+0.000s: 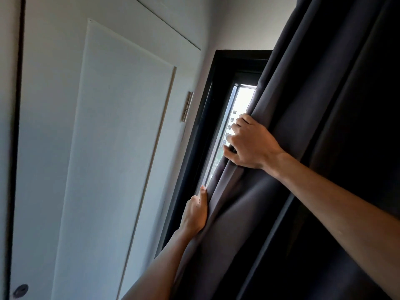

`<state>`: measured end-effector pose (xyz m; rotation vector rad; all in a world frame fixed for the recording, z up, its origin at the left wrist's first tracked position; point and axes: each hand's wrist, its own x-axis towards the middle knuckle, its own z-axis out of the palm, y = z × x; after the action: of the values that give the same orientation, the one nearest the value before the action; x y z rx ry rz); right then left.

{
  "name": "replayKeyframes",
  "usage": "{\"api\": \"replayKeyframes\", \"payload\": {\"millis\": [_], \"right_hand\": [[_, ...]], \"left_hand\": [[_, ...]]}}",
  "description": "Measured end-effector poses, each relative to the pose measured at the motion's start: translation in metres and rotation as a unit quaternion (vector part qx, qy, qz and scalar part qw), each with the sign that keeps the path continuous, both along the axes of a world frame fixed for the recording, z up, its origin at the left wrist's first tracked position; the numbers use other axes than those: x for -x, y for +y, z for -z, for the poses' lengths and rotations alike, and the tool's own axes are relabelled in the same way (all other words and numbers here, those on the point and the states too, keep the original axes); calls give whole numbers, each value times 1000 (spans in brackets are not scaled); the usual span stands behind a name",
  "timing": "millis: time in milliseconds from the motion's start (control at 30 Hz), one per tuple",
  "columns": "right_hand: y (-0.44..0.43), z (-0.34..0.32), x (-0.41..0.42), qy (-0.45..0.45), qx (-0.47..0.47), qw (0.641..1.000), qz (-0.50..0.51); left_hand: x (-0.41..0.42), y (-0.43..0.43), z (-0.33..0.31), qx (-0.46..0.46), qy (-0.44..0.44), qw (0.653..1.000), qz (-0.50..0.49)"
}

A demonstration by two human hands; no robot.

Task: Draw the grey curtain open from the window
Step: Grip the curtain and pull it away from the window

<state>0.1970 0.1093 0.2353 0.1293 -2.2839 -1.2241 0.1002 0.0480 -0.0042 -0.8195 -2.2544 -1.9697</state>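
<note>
Gripping the heavy dark grey pleated fabric curtain at its leading edge, we have both hands on it; the curtain hangs over most of the tall black-framed window, covering the right part of the view and leaving only a narrow bright strip of glass uncovered along the frame's left side; buildings show faintly through that strip.

Right hand: the upper one; fingers curled around the curtain's edge, clenched on a bunch of folds, thumb hidden behind the cloth.
Left hand: the lower one; pressed along the same edge, thumb lying up the hem; the other fingers wrap out of sight behind the fabric, so we judge it a grasp but cannot tell how firm.

Step in hand, as we judge it: the start of the draw; grip taken, opening barely begun; nearly all of the task remains.

Next move calls for, in our view: pulling the edge rightward, away from the frame, both hands travelling together so the pleats stack evenly; the pull kept roughly level, since the rail is out of view above and we cannot tell how freely it runs.

Surroundings: a white panelled cupboard door stands to the left of the window; a small metal hinge sits between the two; a round dark knob shows at lower left.
</note>
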Motion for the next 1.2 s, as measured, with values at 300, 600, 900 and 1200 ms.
{"api": "replayKeyframes", "payload": {"millis": [300, 600, 900, 1200], "right_hand": [[28, -3, -73, 15, 18, 1000, 20], [43, -3, -156, 19, 26, 998, 56], [70, -5, -246, 12, 46, 995, 87], [93, -3, -336, 10, 51, 993, 110]], "left_hand": [[-67, 30, -6, -26, 31, 999, 31], [-144, 52, -8, 8, 33, 998, 47], [-229, 82, -12, 24, 74, 993, 92], [-320, 112, -13, 20, 53, 990, 130]]}}
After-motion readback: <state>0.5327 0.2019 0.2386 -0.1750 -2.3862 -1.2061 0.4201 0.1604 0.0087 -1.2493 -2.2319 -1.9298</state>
